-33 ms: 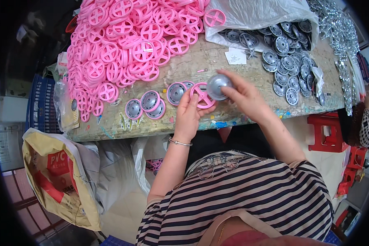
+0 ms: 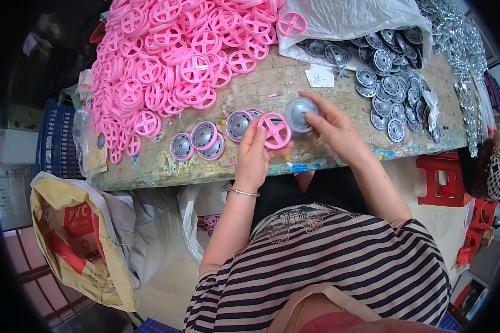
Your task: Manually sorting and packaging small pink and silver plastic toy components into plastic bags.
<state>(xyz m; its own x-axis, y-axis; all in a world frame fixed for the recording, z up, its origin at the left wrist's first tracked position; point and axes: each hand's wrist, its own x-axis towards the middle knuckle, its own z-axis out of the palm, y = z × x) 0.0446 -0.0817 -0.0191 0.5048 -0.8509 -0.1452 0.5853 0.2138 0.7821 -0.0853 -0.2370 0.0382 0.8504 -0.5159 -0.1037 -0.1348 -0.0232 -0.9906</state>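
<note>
The pink wheel (image 2: 275,130) is pinched edgewise by the left hand (image 2: 253,156), leaving spokes (image 2: 276,131) uncovered, and the grey disc (image 2: 300,114) gripped by the right hand (image 2: 339,131).

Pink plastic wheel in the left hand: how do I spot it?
Find the brown table. Near its front edge, the left hand holds the pink four-spoked plastic wheel. Unlike the heaped pink wheels, it's gripped, beside a round silver disc.

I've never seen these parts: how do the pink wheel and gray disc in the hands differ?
The pink wheel shows gaps between four spokes, while the gray disc looks mostly solid. The pink wheel is in the left hand; the gray disc is in the right hand. Both are round.
</note>
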